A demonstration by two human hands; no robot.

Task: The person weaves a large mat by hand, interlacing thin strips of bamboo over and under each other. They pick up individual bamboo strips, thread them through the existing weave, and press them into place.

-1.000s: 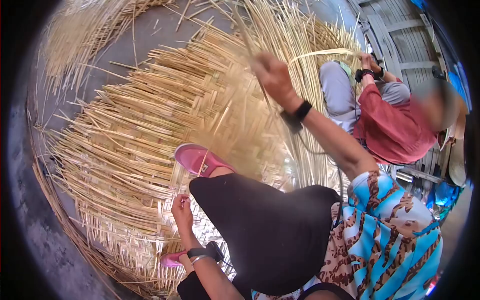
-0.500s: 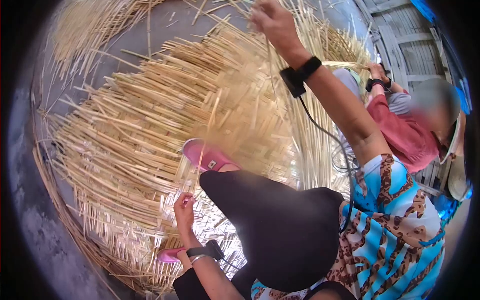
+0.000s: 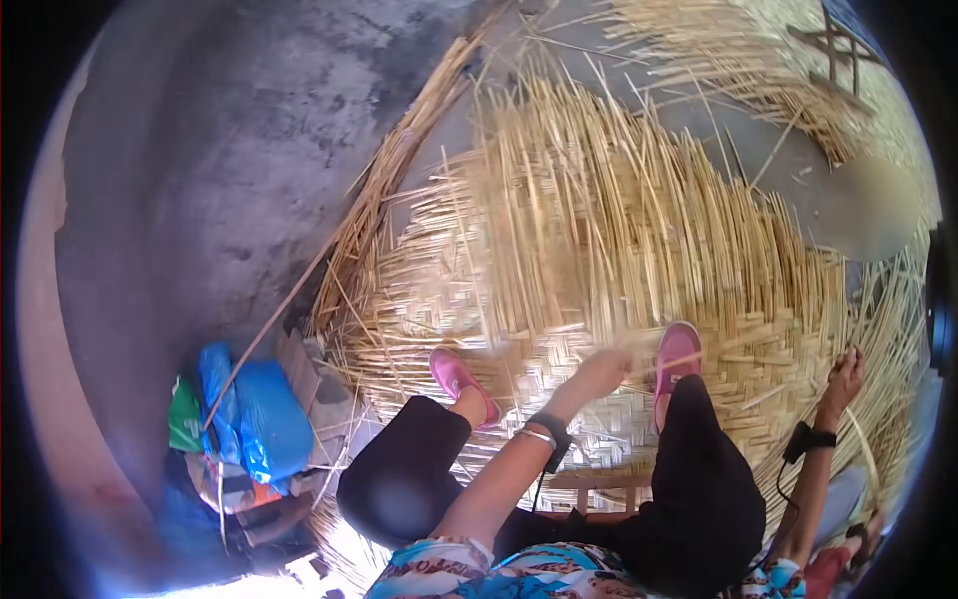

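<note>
A large woven mat [image 3: 589, 349] of split reed strips lies on the floor under my feet, its loose strip ends fanning out at the far side. My left hand [image 3: 604, 371], blurred by motion, is over the mat between my shoes, closed on a thin reed strip [image 3: 679, 361] that runs toward the right. My right hand [image 3: 846, 377] is above the mat's right edge, fingers pinched together. Whatever they hold, if anything, is too fine to make out. Both wrists carry black straps with small boxes.
Loose reeds [image 3: 399, 170] are bundled along the grey wall at left. Blue plastic bags [image 3: 269, 419] and a green packet [image 3: 186, 414] sit at lower left. Another woven mat [image 3: 689, 50] lies at the far right. Part of another person, in a red sleeve [image 3: 826, 571], shows at lower right.
The view has swung toward the left, bringing the wall and bags in. My right hand has come down from its raised position. My left hand has moved across the mat between my feet.
</note>
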